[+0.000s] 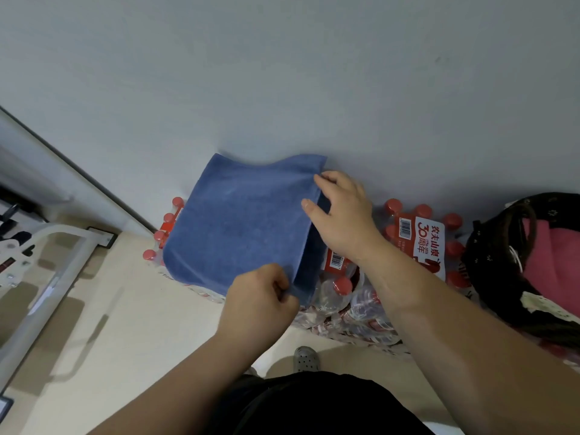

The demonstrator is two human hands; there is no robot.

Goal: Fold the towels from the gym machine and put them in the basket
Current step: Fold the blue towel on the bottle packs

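1. We see the blue towel (238,221) lying flat at the centre of the view on packs of bottled water (420,237). We judge the packs serve as a makeshift folding surface against the wall.
2. The left hand (257,306), at 6 o'clock of the towel, pinches its near corner, fingers curled tight on the cloth. This seems meant to keep the layers aligned.
3. The right hand (345,218), at 3 o'clock, clasps the doubled edge between thumb and fingers, probably to square the fold.
4. The dark basket (483,255) stands at 3 o'clock and already holds a pink towel (549,259). The blue one is not yet in it.
5. The gym machine frame (59,255) sits at 9 o'clock.
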